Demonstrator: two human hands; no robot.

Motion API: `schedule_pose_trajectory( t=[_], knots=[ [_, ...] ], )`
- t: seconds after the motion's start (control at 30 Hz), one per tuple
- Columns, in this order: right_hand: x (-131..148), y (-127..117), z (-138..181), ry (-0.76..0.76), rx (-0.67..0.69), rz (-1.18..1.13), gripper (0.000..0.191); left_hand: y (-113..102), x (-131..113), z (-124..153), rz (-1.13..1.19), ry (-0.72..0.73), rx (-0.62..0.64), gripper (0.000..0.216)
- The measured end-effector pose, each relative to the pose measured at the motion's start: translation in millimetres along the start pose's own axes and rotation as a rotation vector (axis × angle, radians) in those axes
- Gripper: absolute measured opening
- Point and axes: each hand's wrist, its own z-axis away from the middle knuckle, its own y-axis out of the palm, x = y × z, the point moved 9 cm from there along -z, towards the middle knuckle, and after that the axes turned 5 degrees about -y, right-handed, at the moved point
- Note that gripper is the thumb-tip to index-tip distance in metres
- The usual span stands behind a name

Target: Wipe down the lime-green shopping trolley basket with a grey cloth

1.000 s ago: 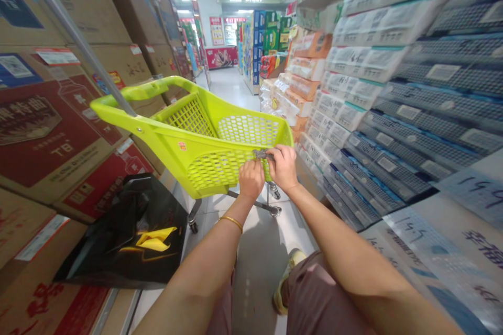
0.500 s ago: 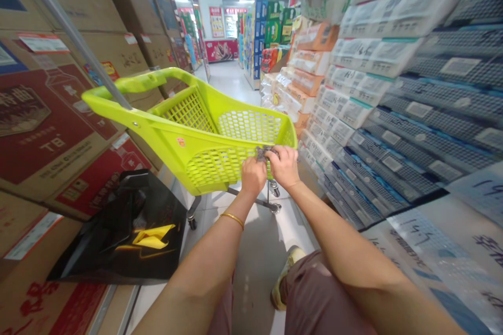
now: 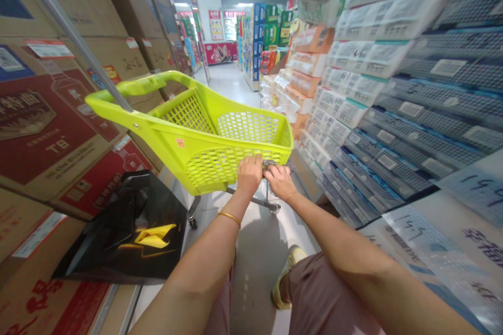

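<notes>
A lime-green plastic shopping cart with perforated sides stands slantwise in front of me. Against the lower part of its near side, toward the front end, I have a small dark grey crumpled cloth. My left hand, with a gold bangle at the wrist, is closed at the cloth's left edge, its fingers by the cart's holes. Right beside it my right hand has its fingers curled over the cloth from the other side. Most of the cloth is hidden by the fingers.
Stacked cartons line the left side, with a black bag before them. A grey metal pole crosses at upper left. Packaged tissue piles rise close on the right. Beyond the cart a tiled aisle runs back.
Both hands have come down slightly with the cloth along the cart's side. My right hand has shifted a little toward me. The cart appears almost unmoved.
</notes>
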Motion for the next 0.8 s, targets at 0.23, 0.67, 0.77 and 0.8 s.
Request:
schedule_pose_trajectory(
  t=[0.23, 0.67, 0.77, 0.8],
  knots=[
    [-20, -52, -28, 0.172, -0.223, -0.017, 0.024, -1, -2, 0, -0.006, -0.004, -0.007, 0.027],
    [-13, -32, -29, 0.154, -0.19, -0.011, 0.026, -1, 1, 2, 0.017, 0.044, -0.009, 0.029],
    [-8, -12, -16, 0.11, -0.084, -0.007, 0.025, -1, 3, 0, 0.033, 0.038, 0.004, 0.026],
    [-4, -6, -12, 0.079, -0.044, -0.009, 0.024, -1, 4, 0, 0.034, 0.033, 0.007, 0.028]
  ],
)
